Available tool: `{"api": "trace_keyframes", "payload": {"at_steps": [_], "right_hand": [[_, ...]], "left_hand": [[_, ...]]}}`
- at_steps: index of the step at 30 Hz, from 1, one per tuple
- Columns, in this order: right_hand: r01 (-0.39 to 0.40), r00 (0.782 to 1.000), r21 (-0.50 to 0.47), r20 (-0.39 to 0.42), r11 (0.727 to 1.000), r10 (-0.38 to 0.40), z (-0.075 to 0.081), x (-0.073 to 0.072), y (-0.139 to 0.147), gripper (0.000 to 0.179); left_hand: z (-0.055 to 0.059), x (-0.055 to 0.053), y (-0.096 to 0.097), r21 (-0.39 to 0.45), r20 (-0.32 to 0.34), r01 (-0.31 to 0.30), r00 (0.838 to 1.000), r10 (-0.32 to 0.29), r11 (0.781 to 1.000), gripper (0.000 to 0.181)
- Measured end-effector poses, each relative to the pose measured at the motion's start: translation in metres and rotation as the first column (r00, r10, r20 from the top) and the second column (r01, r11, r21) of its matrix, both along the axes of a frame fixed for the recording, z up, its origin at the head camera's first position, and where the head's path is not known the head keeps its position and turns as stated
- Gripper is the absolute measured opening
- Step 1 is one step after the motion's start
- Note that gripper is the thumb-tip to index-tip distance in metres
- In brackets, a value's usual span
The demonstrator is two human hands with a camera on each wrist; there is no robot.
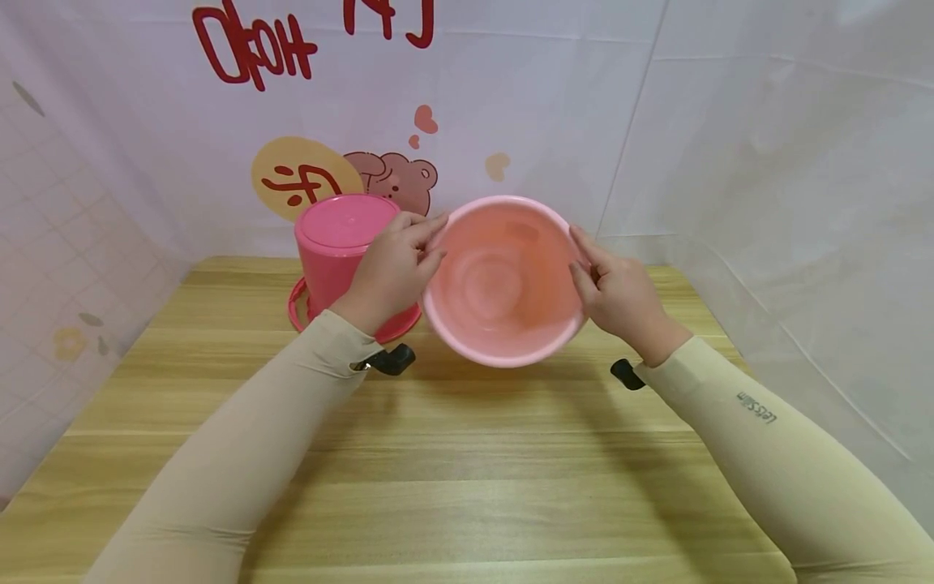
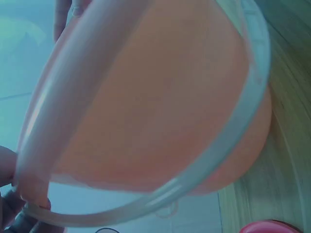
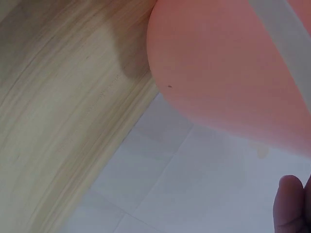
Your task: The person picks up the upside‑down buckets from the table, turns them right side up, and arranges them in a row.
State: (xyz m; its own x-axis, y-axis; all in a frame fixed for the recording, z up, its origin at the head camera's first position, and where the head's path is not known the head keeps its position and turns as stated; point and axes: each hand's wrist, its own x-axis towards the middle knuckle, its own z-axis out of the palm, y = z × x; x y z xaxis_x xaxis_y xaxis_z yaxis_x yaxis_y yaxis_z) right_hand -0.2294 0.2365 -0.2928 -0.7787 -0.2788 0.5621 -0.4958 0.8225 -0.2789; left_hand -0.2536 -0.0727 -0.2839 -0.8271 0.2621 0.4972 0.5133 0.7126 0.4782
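Note:
A light pink bucket point(image 1: 503, 284) is held up over the table with its mouth tilted toward me, so its inside and round bottom show. My left hand point(image 1: 388, 266) pinches the rim on the left side, thumb in front. On the opposite side my right hand point(image 1: 620, 294) grips the rim between thumb and fingers. A pale handle point(image 2: 214, 155) curves along the bucket's outside in the left wrist view. Part of the bucket's outer wall point(image 3: 218, 58) fills the right wrist view, with a fingertip point(image 3: 290, 196) at the lower right.
Just behind my left hand, a bright pink bucket point(image 1: 324, 264) stands upside down on the wooden table point(image 1: 467, 487), its handle lying around the base. A white printed cloth point(image 1: 554, 97) hangs behind the table, and pale sheets enclose both sides.

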Motion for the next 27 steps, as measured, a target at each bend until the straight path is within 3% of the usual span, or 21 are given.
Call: {"api": "trace_keyframes", "payload": {"at_steps": [9,17,23,27], "right_hand": [[0.014,0.996,-0.046,0.093,0.999,-0.009,0.005,-0.003,-0.001,0.051],[0.05,0.982,-0.127,0.188,0.991,-0.026,0.008,-0.005,0.0,0.047],[0.084,0.978,-0.125,0.2,0.989,-0.058,0.008,-0.007,0.0,0.045],[0.105,0.981,-0.112,0.174,0.988,-0.084,0.007,-0.008,-0.001,0.045]], "left_hand": [[-0.008,0.002,-0.007,-0.057,-0.007,0.068,0.998,-0.069,0.996,0.062],[-0.012,0.007,-0.018,-0.136,0.075,0.17,0.984,-0.161,0.976,0.088],[-0.015,0.008,-0.02,-0.139,0.127,0.258,0.962,-0.241,0.956,0.112],[-0.017,0.008,-0.019,-0.149,0.144,0.276,0.956,-0.256,0.949,0.123]]}}
